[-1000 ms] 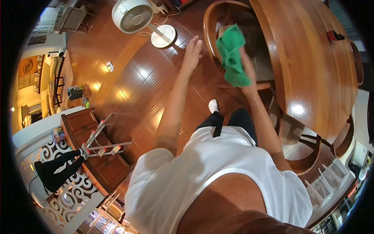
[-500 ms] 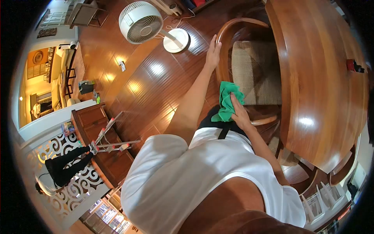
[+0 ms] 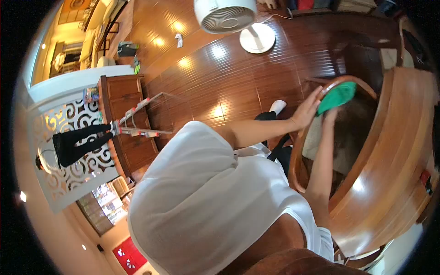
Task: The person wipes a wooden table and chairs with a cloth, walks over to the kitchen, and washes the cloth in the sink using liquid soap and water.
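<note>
A wooden chair with a curved rail and a light woven seat stands against the wooden table. My left hand lies on the outer side of the rail, its fingers bent over the wood. Just inside the rail, my right hand presses a green cloth to the rail's inner face. The cloth partly hides the fingers of that hand.
A white fan stands on the wooden floor. At left, another person stands on a stepladder by a dark wooden cabinet and a white scrollwork screen. A small red object sits on the table.
My right hand has carried the cloth from near my waist to the chair rail. My left hand has shifted along the rail, close beside it. The view has turned, and the chair sits at another angle.
</note>
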Available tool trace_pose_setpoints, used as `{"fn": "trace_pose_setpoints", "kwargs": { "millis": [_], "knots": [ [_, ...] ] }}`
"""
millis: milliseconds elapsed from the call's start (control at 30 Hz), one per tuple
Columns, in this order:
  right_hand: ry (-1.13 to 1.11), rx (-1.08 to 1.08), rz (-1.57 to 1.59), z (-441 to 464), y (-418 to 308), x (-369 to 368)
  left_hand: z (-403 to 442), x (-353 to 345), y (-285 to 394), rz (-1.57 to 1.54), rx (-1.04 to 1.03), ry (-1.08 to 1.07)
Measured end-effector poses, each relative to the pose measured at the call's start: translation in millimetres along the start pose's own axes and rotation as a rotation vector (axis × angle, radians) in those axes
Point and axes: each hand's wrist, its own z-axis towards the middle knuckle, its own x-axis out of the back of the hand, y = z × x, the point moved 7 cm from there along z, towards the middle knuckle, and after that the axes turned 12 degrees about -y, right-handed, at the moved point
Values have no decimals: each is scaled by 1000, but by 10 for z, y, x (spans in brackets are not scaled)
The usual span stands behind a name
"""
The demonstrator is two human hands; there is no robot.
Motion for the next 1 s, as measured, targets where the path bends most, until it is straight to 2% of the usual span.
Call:
{"fn": "trace_pose_setpoints", "kwargs": {
  "millis": [33, 100, 167, 200, 267, 300, 367, 467, 533, 567, 600, 633, 700, 733, 767, 833, 933, 1000],
  "knots": [
    [53, -32, 247, 269, 54, 37, 12, 3, -42, -20, 3, -18],
    [85, 36, 156, 557, 52, 134, 12, 21, -22, -11, 22, -40],
    [162, -18, 123, 261, -239, -84, 22, 47, 54, -1, 28, -54],
    [35, -89, 139, 108, -171, -168, 15, 62, 88, -14, 43, -63],
    [-20, -185, 89, -487, 39, -254, -3, 89, 101, -3, 49, -68],
    [-45, -319, -27, -851, 189, -223, 6, 99, 94, 2, 49, -70],
    [-8, -549, 100, -1627, 534, -5, 28, 111, 61, -28, 42, -60],
    [-30, -601, -3, -1785, 425, -97, 14, 123, 89, -51, 43, -60],
    [-59, -628, -70, -1772, 329, -154, 24, 125, 72, -34, 18, -50],
    [-125, -514, 59, -1499, 280, -233, 19, 135, 73, -8, 8, -50],
    [-163, -434, 119, -1212, -193, -603, 11, 131, 61, 22, 0, -46],
    [-47, -476, 157, -780, 33, -301, 11, 127, 39, 53, -6, -40],
    [34, -286, 202, -121, -357, -343, 9, 112, -19, 17, 8, -73],
    [-71, -160, 101, 93, -525, -399, -4, 123, 18, 10, 23, -67],
    [9, -133, 125, 135, -520, -367, -13, 131, 31, 2, 37, -66],
    [-17, -130, 94, -48, -416, -379, -16, 150, 35, -29, -19, -62],
    [-75, -305, 81, -861, -144, -432, -6, 48, -86, -44, -27, -93],
    [-153, -430, 56, -1520, 301, -105, -36, 116, 0, -31, -44, -90]
  ]
}}
